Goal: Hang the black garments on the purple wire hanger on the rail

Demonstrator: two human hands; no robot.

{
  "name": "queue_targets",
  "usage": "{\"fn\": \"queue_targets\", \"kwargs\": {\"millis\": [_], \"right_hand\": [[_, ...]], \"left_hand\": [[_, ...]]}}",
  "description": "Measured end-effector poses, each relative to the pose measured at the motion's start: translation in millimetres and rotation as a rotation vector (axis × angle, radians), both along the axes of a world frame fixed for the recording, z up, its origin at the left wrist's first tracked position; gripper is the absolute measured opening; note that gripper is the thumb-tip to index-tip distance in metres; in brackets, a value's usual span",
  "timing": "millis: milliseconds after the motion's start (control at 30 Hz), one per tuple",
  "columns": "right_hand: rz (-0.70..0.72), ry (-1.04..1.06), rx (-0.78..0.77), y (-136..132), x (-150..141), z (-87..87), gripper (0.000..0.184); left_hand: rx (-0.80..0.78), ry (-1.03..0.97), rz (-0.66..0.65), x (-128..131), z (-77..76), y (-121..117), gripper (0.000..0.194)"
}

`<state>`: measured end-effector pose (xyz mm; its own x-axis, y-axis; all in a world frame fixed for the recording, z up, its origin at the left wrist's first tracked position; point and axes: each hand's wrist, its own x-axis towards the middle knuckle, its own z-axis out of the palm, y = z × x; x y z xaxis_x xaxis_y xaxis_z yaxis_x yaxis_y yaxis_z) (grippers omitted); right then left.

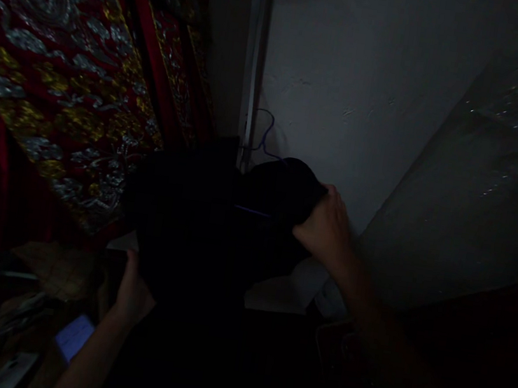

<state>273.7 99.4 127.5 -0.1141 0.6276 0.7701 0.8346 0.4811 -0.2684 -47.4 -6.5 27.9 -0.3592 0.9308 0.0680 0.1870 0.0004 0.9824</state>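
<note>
A black garment (197, 224) hangs in the middle of the dark view, its cut and details lost in shadow. The hook of a thin bluish hanger (265, 137) rises above the garment, and a bit of its lower bar shows through. My right hand (329, 226) is closed on the garment's upper right part, near a shoulder or sleeve. Lower down at the left, my left hand (132, 289) lies against the garment's left side with the thumb pointing up; its other fingers are behind the dark cloth, so their grip is hidden.
Red cloth with gold and silver embroidery (79, 66) fills the upper left. A pale wall (353, 72) with a narrow vertical strip (257, 59) stands behind. Shiny plastic sheeting (500, 157) covers the right. Mixed items and a small bluish rectangular piece (74, 336) lie at lower left.
</note>
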Motion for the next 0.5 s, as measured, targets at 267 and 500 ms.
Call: {"fn": "queue_targets", "kwargs": {"millis": [267, 500], "right_hand": [[0.255, 0.135, 0.038, -50.8, -19.8, -26.9, 0.071], [0.376, 0.783, -0.750, -70.5, -102.4, -136.1, 0.043]], "left_hand": [[-0.135, -0.562, 0.236, 31.9, -40.3, -19.0, 0.045], [-0.312, -0.724, 0.233, 57.3, -63.2, -33.0, 0.023]]}}
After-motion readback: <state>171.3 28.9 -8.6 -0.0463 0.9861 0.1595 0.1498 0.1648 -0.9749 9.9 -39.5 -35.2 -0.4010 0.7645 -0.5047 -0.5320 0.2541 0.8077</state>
